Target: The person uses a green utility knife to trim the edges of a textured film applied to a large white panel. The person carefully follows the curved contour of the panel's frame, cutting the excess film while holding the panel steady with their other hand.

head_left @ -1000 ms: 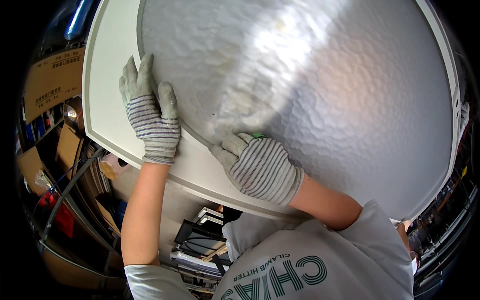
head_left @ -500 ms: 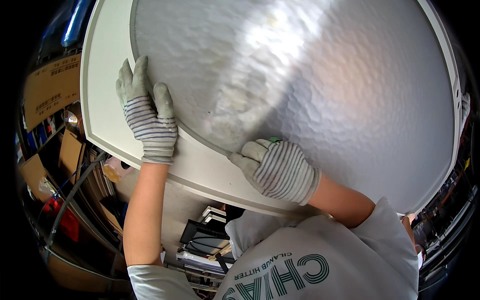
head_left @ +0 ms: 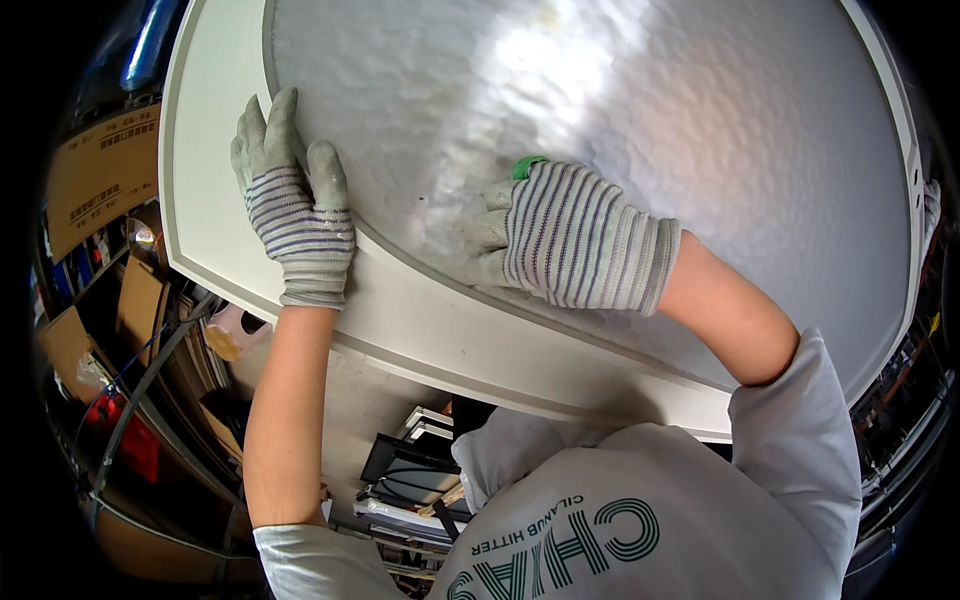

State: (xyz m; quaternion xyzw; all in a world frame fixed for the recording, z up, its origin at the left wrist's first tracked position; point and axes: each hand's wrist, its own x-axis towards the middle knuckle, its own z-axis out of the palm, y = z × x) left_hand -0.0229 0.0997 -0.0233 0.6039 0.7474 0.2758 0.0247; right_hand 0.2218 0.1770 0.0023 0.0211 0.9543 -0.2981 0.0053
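Observation:
Both my hands wear grey gloves with striped backs. My left hand (head_left: pixel 292 195) lies flat on the white frame (head_left: pixel 215 185), fingers stretched and the thumb apart, close to the curved inner edge. Over the textured, frosted glass-like pane (head_left: pixel 700 180) is my right hand (head_left: pixel 560 235), just inside the frame's near border. Its fingers are curled, pointing left. A green object (head_left: pixel 527 167) pokes out at the far side of this fist; the rest is hidden by the glove, so its kind does not show. A grey seam (head_left: pixel 440 275) runs between pane and frame.
Cardboard (head_left: pixel 105 180) and boards stand at the left, with a red item (head_left: pixel 130 435) lower down. A blue roll (head_left: pixel 150 45) is at the upper left. Stacked dark and white panels (head_left: pixel 415 470) lie below the frame's near edge. Racks of long profiles (head_left: pixel 905 450) line the right side.
My right hand has moved away from the seam, up and slightly right onto the pane, still closed, with more of the green object showing. My left hand has barely shifted upward.

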